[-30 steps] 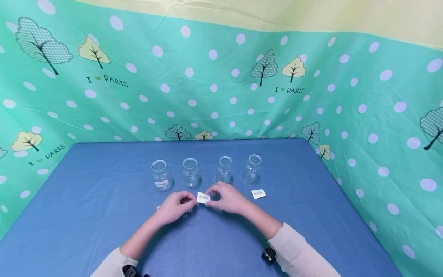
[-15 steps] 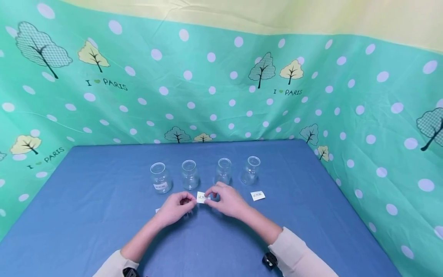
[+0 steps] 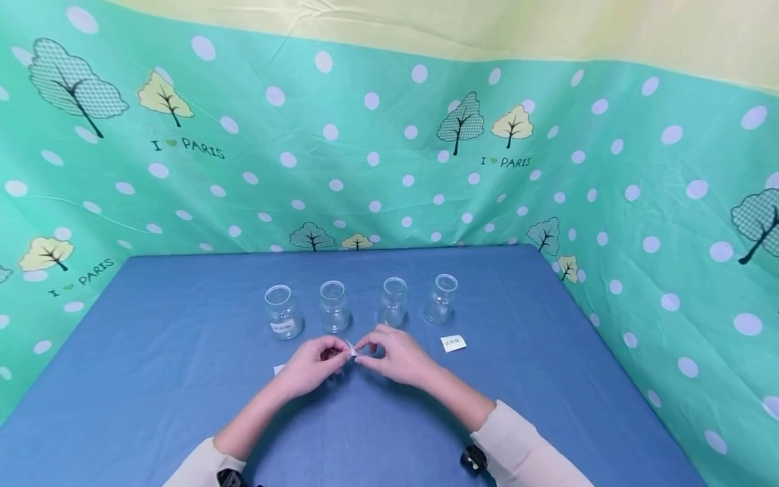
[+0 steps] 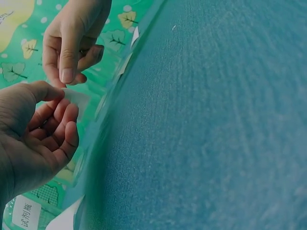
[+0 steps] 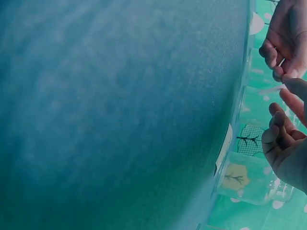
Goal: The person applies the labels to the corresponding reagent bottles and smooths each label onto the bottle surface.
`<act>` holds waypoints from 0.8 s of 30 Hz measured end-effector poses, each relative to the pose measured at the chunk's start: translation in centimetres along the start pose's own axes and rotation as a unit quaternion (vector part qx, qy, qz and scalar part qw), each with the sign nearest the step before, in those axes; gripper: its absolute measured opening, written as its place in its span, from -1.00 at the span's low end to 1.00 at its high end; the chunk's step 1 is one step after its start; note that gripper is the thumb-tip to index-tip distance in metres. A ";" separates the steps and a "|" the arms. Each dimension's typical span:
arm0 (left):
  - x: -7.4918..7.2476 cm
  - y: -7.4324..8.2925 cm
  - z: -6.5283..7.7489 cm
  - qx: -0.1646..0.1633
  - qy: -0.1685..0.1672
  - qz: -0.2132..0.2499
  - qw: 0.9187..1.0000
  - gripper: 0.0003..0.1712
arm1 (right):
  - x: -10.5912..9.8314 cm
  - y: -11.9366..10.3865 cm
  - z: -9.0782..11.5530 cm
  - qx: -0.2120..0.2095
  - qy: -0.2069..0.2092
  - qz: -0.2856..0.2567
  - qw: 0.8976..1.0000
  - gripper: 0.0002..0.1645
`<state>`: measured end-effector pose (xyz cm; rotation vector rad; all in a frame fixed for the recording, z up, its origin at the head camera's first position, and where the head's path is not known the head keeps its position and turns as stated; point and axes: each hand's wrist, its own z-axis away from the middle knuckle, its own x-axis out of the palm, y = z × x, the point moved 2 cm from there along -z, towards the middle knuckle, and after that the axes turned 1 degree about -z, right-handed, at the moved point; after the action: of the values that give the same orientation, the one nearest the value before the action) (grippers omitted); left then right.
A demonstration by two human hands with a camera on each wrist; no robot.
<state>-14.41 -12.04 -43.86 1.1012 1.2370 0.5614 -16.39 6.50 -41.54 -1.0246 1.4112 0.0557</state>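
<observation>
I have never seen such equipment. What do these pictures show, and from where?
There is no machine: you see a person's bare left hand and right hand. The wide picture comes from a camera on the head; the others, from one on each wrist. On the blue cloth stand four glass jars, the leftmost with a white label. A loose label lies to the right; another white piece shows beside the left hand. The left hand pinches a small paper; the right hand is close to it, but whether it grips too, I cannot tell.
</observation>
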 end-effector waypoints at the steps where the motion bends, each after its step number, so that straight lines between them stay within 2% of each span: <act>1: 0.1 0.0 0.0 0.003 -0.002 -0.003 1.000 -0.80 | 0.0 0.0 0.0 -0.001 -0.001 -0.001 1.000 -0.77; 8: 0.4 0.0 -0.1 0.018 -0.012 -0.015 1.000 -0.80 | 0.0 0.1 0.1 -0.008 -0.004 -0.022 1.000 -0.78; 14: 0.4 0.2 0.0 0.018 -0.012 -0.016 1.000 -0.81 | 0.0 0.2 0.1 -0.010 -0.003 -0.052 0.999 -0.79; 16: 0.3 1.3 0.2 0.015 -0.013 -0.015 1.000 -0.83 | 0.0 0.3 0.0 -0.008 -0.002 -0.063 0.998 -0.80; 19: 0.3 1.7 0.3 0.012 -0.010 -0.011 1.000 -0.85 | -0.1 0.4 0.0 -0.005 0.003 -0.077 0.997 -0.82; 21: 0.3 1.8 0.3 0.011 -0.005 -0.009 1.000 -0.86 | -0.2 0.4 0.0 -0.003 0.009 -0.083 0.996 -0.84; 24: 0.5 0.5 0.0 0.016 0.002 0.002 1.000 -0.84 | -0.4 0.3 0.0 -0.001 0.019 -0.083 0.996 -0.87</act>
<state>-14.19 -11.39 -43.67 1.1294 1.2518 0.5485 -16.62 6.90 -41.39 -1.1457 1.3557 -0.0839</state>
